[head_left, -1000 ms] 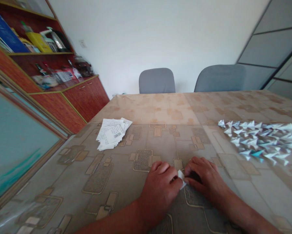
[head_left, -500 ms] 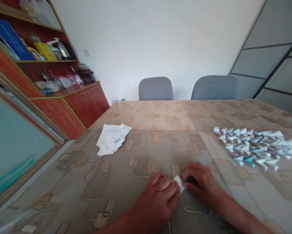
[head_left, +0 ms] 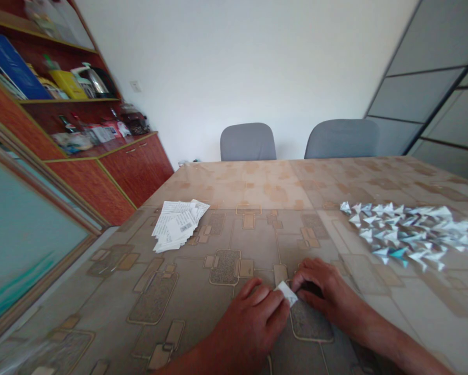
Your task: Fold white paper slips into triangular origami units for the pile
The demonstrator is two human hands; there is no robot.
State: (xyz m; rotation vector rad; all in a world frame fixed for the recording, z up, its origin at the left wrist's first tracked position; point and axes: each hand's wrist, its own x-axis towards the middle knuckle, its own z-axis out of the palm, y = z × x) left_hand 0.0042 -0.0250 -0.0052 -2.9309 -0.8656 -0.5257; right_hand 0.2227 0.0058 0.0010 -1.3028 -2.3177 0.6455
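Observation:
A small folded piece of white paper (head_left: pixel 286 293) lies between my two hands, near the front of the table. My left hand (head_left: pixel 255 312) grips its left side, the fingers bent and pressed together. On the paper's right edge, my right hand (head_left: pixel 320 284) has thumb and fingertips closed in a pinch. Part of the paper is hidden under the fingers. Off to the left is a fanned stack of printed paper slips (head_left: pixel 179 226). Rows of small folded paper pieces (head_left: pixel 398 232), mostly white and one teal, stand at the right.
A patterned cloth covers the table (head_left: pixel 234 182). Two grey chairs (head_left: pixel 248 141) stand behind its far edge. Along the left is a reddish wooden cabinet (head_left: pixel 136 166) with a kettle, a yellow box and bottles on its shelves.
The view has shifted slightly. Both hands stay at the paper; the right fingertips have shifted a little, and slightly more of the paper shows.

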